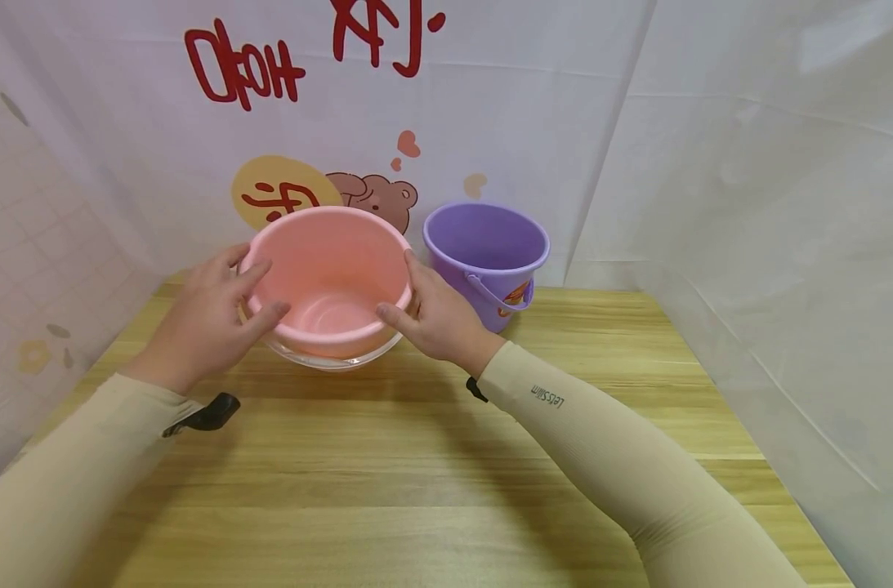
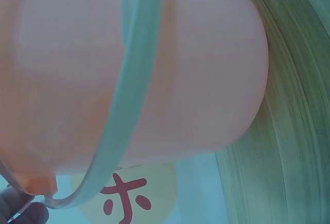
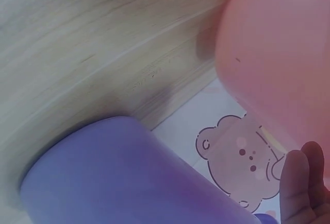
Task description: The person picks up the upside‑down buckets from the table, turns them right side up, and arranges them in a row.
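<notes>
Both hands hold a pink bucket (image 1: 336, 269) by its rim, its mouth tilted toward the head camera. My left hand (image 1: 211, 314) grips the left side, thumb along the near rim. On the opposite side my right hand (image 1: 449, 314) has its thumb over the rim and its other fingers outside, partly hidden. A pale carrying handle (image 2: 134, 85) hangs across the bucket's outer wall in the left wrist view. The right wrist view shows the smooth pink base close to the wooden table, with right-hand fingertips (image 3: 296, 175) at the wall.
A purple bucket (image 1: 486, 237) with its handle lowered stands on the wooden table (image 1: 387, 490), just right of the pink one. Behind them hangs a white backdrop (image 1: 520, 106) with red lettering and a cartoon bear. White side panels (image 1: 784, 229) flank the table.
</notes>
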Action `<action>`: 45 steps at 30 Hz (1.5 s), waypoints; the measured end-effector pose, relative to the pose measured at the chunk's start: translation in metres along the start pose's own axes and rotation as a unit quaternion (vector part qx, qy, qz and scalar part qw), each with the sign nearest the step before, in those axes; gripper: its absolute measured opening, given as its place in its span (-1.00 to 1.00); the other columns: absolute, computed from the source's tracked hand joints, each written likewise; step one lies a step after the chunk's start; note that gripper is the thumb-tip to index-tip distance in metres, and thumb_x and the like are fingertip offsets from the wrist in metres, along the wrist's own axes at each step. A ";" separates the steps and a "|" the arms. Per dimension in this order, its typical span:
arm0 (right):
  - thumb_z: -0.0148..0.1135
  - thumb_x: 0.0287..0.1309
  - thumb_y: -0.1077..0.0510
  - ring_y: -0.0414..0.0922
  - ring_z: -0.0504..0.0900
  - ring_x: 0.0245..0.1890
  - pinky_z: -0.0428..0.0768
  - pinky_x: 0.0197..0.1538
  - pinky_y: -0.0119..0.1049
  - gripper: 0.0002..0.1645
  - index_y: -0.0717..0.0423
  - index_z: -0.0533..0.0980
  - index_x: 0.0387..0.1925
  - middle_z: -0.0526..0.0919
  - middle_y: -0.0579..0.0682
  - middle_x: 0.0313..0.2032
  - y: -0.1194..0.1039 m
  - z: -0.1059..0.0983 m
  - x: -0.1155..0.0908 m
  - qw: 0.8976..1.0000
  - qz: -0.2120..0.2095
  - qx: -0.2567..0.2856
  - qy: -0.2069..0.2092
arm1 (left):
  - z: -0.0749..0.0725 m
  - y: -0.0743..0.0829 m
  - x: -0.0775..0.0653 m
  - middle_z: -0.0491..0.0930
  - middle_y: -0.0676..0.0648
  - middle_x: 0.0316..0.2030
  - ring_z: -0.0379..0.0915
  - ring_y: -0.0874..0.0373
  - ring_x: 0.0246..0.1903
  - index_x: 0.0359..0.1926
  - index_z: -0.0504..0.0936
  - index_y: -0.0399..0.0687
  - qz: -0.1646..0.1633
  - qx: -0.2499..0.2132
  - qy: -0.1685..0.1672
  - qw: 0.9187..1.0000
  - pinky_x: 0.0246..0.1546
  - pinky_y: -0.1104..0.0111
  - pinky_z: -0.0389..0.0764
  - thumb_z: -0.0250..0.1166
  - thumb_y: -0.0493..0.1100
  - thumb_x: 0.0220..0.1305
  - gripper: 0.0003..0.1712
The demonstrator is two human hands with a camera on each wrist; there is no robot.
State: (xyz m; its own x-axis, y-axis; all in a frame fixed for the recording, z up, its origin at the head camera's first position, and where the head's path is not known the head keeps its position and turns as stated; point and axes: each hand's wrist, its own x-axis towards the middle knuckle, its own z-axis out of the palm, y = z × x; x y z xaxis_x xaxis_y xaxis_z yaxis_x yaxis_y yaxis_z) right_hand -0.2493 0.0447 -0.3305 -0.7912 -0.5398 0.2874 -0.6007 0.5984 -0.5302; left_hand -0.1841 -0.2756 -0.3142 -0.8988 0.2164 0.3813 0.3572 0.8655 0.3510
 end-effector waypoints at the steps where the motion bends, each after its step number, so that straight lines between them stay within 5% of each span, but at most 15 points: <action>1: 0.18 0.44 -0.33 -0.06 0.45 0.36 0.49 0.46 -0.09 0.21 0.21 -0.18 0.69 0.28 0.22 0.55 0.000 0.000 0.000 1.000 0.002 -0.001 0.000 | 0.000 0.000 -0.001 0.07 -0.43 0.59 0.01 -0.52 0.50 0.59 0.29 -0.17 -0.001 0.001 -0.003 1.000 0.39 -0.47 0.12 0.19 0.29 0.49 -0.11; 19: 0.23 0.38 -0.38 -0.03 0.29 0.56 0.40 0.54 -0.05 0.23 0.09 -0.15 0.71 0.18 0.16 0.62 -0.002 0.000 0.000 1.000 0.020 -0.005 0.000 | -0.001 0.000 -0.003 0.02 -0.36 0.64 -0.06 -0.49 0.54 0.51 0.42 -0.17 0.001 0.005 -0.030 1.000 0.39 -0.49 0.07 0.29 0.32 0.40 -0.10; 28: 0.18 0.38 -0.44 -0.08 0.60 0.12 0.57 0.37 -0.05 0.21 0.00 -0.14 0.72 0.12 0.07 0.62 -0.004 0.002 -0.002 0.999 0.032 -0.015 0.005 | 0.003 -0.001 -0.003 -0.02 -0.31 0.66 -0.07 -0.47 0.55 0.52 0.41 -0.16 0.000 -0.001 -0.032 0.999 0.39 -0.49 0.07 0.30 0.33 0.39 -0.09; 45: 0.17 0.41 -0.41 -0.03 0.68 0.02 0.61 0.28 -0.06 0.16 0.01 -0.11 0.71 0.11 0.11 0.63 -0.005 0.004 -0.003 0.999 0.024 -0.026 0.014 | 0.004 -0.004 -0.003 0.04 -0.37 0.63 -0.04 -0.46 0.54 0.53 0.38 -0.18 -0.012 0.000 -0.037 0.999 0.42 -0.45 0.12 0.26 0.30 0.45 -0.12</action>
State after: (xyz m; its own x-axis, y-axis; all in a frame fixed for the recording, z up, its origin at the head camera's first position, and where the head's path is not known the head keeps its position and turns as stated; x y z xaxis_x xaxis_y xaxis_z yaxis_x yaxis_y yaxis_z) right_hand -0.2433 0.0406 -0.3321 -0.8217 -0.4932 0.2855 -0.5666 0.6530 -0.5026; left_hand -0.1833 -0.2778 -0.3198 -0.9233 0.2285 0.3087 0.3356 0.8709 0.3591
